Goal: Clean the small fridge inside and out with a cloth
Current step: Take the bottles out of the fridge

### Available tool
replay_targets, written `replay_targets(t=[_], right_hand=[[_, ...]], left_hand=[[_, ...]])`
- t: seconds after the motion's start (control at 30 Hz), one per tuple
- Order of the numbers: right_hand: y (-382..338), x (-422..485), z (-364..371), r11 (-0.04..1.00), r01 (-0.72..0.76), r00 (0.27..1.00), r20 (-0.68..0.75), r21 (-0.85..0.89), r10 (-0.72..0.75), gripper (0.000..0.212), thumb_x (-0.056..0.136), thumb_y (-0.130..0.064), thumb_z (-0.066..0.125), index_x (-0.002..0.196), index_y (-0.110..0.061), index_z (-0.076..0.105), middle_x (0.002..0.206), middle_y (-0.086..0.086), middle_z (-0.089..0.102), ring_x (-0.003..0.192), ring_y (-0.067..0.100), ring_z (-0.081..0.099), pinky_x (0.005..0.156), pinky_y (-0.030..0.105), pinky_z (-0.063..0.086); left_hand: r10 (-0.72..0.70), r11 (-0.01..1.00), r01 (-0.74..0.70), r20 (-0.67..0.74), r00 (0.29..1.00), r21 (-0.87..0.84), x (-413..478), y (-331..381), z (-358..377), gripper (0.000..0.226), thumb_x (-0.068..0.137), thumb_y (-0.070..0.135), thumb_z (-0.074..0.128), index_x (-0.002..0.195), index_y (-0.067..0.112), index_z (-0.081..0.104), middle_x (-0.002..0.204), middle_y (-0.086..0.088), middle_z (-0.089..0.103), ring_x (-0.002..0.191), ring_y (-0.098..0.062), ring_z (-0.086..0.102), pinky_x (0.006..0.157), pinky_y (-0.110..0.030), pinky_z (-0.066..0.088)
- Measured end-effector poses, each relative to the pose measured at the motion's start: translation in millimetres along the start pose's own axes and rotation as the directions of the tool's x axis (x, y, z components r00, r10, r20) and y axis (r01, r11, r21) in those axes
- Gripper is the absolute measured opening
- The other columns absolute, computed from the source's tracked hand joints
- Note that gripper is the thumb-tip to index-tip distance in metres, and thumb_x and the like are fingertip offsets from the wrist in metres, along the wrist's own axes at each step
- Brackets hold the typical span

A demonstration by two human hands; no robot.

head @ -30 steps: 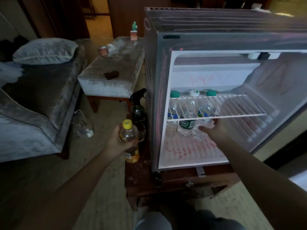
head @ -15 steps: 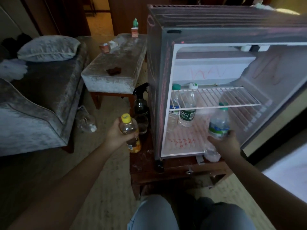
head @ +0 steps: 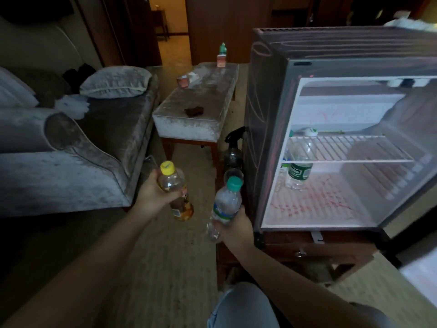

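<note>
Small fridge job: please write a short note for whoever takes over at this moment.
Left hand grips the yellow-capped bottle; right hand grips the green-capped water bottle, both outside the fridge.
Fridge open; two bottles stand inside at the left. Spray bottle stands beside the fridge.
Done: fridge partly emptied.
Left: put these down, take out the other two, wipe the red marks inside, then the outside. No cloth in either hand.

The small fridge (head: 267,129) stands open on a low tabletop (head: 307,245), two bottles (head: 299,172) at the left of its floor under the wire shelf (head: 343,147). A spray bottle (head: 233,147) stands just left of it, a padded bench (head: 201,107) behind that. Nearer, the left hand (head: 153,194) holds a drink bottle (head: 175,188), the right hand (head: 236,227) a water bottle (head: 225,204).
</note>
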State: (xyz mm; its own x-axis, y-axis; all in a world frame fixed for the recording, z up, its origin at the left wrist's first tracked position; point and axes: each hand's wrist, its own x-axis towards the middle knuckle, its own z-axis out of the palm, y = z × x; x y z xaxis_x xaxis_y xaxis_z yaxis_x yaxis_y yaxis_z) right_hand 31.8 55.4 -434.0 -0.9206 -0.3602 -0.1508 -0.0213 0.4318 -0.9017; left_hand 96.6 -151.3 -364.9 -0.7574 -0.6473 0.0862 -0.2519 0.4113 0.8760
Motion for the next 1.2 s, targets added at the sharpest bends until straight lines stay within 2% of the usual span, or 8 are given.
replay_targets(t=[0.17, 0.37, 0.57, 0.67, 0.87, 1.0, 1.1, 1.2], right_hand=[[-8.8, 59.0, 19.3, 0.993, -0.039, 0.985, -0.173, -0.116, 0.019, 0.068, 0.076, -0.039, 0.074, 0.13, -0.013, 0.04, 0.11, 0.005, 0.063, 0.099, 0.028, 0.063, 0.072, 0.026, 0.044], [8.9, 80.9, 21.7, 0.982, -0.072, 0.967, -0.254, -0.172, 0.027, 0.063, 0.083, -0.041, 0.069, 0.13, -0.01, 0.041, 0.113, 0.012, 0.066, 0.098, 0.033, 0.064, 0.069, 0.028, 0.042], [19.8, 29.0, 24.5, 0.998, -0.052, 0.99, -0.129, -0.03, 0.048, 0.069, 0.079, -0.041, 0.068, 0.137, -0.02, 0.039, 0.126, 0.004, 0.059, 0.111, 0.025, 0.059, 0.089, 0.036, 0.049], [44.1, 4.1, 13.3, 0.992, -0.009, 1.0, -0.009, -0.127, 0.008, 0.042, 0.083, -0.035, 0.066, 0.12, -0.022, 0.052, 0.109, -0.001, 0.067, 0.101, 0.021, 0.065, 0.079, 0.031, 0.049], [80.6, -0.8, -49.5, 0.935, -0.08, 0.994, 0.045, -0.347, 0.102, 0.026, 0.081, -0.032, 0.067, 0.106, -0.028, 0.061, 0.095, -0.009, 0.069, 0.092, 0.008, 0.067, 0.079, 0.024, 0.05], [92.5, -1.2, -99.1, 0.887, -0.117, 0.993, -0.057, -0.446, 0.103, 0.023, 0.08, -0.025, 0.06, 0.103, -0.027, 0.059, 0.096, -0.003, 0.07, 0.094, 0.016, 0.067, 0.081, 0.03, 0.051], [86.3, 14.5, -128.7, 0.834, -0.188, 0.98, -0.16, -0.519, 0.121, 0.031, 0.087, -0.022, 0.06, 0.118, -0.02, 0.058, 0.111, -0.002, 0.066, 0.102, 0.018, 0.063, 0.082, 0.026, 0.045], [78.9, 30.9, -143.5, 0.843, -0.206, 0.973, -0.196, -0.497, 0.121, 0.037, 0.087, -0.024, 0.062, 0.123, -0.022, 0.055, 0.112, -0.004, 0.066, 0.092, 0.015, 0.066, 0.077, 0.026, 0.051]], left_hand=[[-0.019, 0.999, 0.018, 0.029, 0.999, 0.041, -3.6, -21.2, -19.5, 0.073, 0.062, 0.019, 0.089, 0.124, 0.017, 0.05, 0.101, 0.014, 0.063, 0.09, 0.002, 0.059, 0.072, -0.013, 0.044], [-0.062, 0.997, 0.059, 0.069, 0.996, 0.041, 10.9, -35.6, -12.6, 0.094, 0.038, 0.055, 0.079, 0.12, 0.019, 0.052, 0.104, 0.01, 0.066, 0.096, -0.008, 0.063, 0.084, -0.031, 0.052], [-0.096, 0.995, 0.099, 0.086, 0.992, -0.032, 37.3, -32.9, 22.2, 0.076, 0.047, 0.043, 0.088, 0.113, 0.025, 0.055, 0.103, 0.008, 0.068, 0.096, -0.01, 0.065, 0.085, -0.034, 0.053], [-0.062, 0.995, 0.067, 0.066, 0.996, -0.07, 63.2, -25.6, 45.6, 0.063, 0.053, 0.035, 0.089, 0.107, 0.024, 0.058, 0.103, 0.006, 0.069, 0.098, -0.015, 0.066, 0.091, -0.04, 0.052], [-0.037, 0.999, 0.037, 0.045, 0.998, 0.003, 123.4, 4.7, 93.5, 0.065, 0.07, 0.023, 0.083, 0.124, 0.015, 0.048, 0.115, -0.001, 0.06, 0.103, -0.018, 0.056, 0.08, -0.024, 0.037], [-0.041, 0.999, 0.04, 0.103, 0.994, 0.011, 148.3, 9.6, 117.2, 0.065, 0.079, 0.017, 0.076, 0.134, 0.006, 0.044, 0.121, -0.01, 0.057, 0.111, -0.026, 0.054, 0.084, -0.025, 0.036], [-0.028, 0.999, 0.035, 0.158, 0.987, -0.04, 153.6, 13.2, 129.9, 0.066, 0.074, 0.016, 0.079, 0.131, 0.012, 0.046, 0.112, 0.001, 0.057, 0.101, -0.018, 0.054, 0.092, -0.031, 0.044], [-0.011, 0.992, 0.033, 0.18, 0.984, -0.12, 159.2, 4.8, 141.7, 0.062, 0.072, -0.006, 0.076, 0.125, 0.007, 0.045, 0.104, -0.003, 0.059, 0.096, -0.02, 0.058, 0.081, -0.032, 0.054]])
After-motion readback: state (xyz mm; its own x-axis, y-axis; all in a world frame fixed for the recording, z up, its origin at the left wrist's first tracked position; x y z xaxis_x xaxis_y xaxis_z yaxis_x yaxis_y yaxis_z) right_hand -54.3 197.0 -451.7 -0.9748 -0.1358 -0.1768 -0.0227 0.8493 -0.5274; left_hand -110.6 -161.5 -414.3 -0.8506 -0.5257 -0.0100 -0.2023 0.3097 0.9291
